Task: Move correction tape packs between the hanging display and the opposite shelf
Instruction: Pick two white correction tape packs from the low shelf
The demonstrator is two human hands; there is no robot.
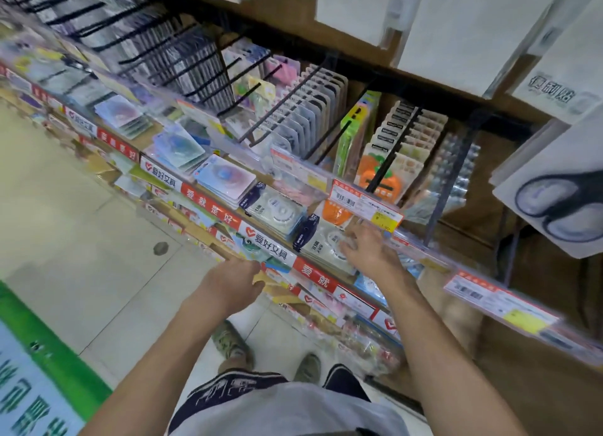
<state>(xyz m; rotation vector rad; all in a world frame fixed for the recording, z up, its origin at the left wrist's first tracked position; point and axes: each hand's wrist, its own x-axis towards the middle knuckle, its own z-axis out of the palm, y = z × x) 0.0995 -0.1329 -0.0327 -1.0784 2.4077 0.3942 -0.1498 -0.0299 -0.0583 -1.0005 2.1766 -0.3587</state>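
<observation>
Right hand (pixel 365 253), fingers spread, resting on a correction tape pack (pixel 323 246) at frame centre; left hand (pixel 235 282) curled at the shelf edge (pixel 208 200), grip unclear.

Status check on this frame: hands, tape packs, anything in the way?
Right hand open on shelf's correction tape pack. Left hand at shelf edge, grip unclear. Price rail overhangs.

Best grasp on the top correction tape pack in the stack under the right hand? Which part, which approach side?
Probably pinch the dark header end of the top correction tape pack, coming from the aisle side. The pack lies flat on its stack on the shelf; the hanging price rail crowds the back, and the right hand rests over the blister.
</observation>
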